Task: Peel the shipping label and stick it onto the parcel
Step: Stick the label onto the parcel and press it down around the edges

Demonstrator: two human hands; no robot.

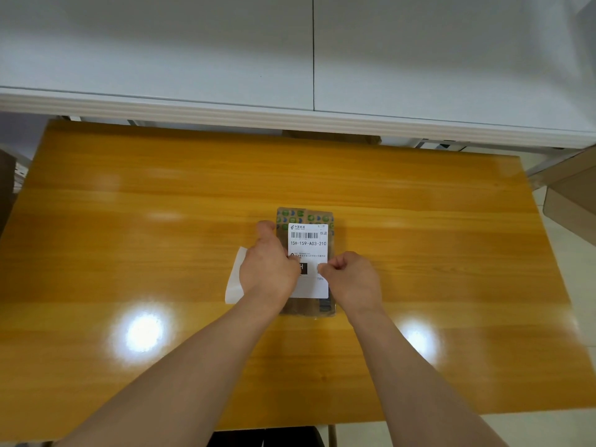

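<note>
On the left of the wooden counter [161, 195] lies a white backing sheet [233, 285], partly under the left hand [267, 269], so the peeling is prob. done. The left hand has its thumb stretched out along the parcel's left side and its fingers bent onto the left edge of the shipping label [308, 243]; if they pinch or only press, I cannot tell. The label lies on the brown parcel [306, 306], which sits near the counter's middle. The label's top part looks flat already. The right hand [351, 279] is curled and seems to pinch the label's right edge w/ the fingertips. The step in hand is the sticking. Next I think: lower the bottom part straight, then rub outward from the middle, i.e. no wrinkles or bubbles.
</note>
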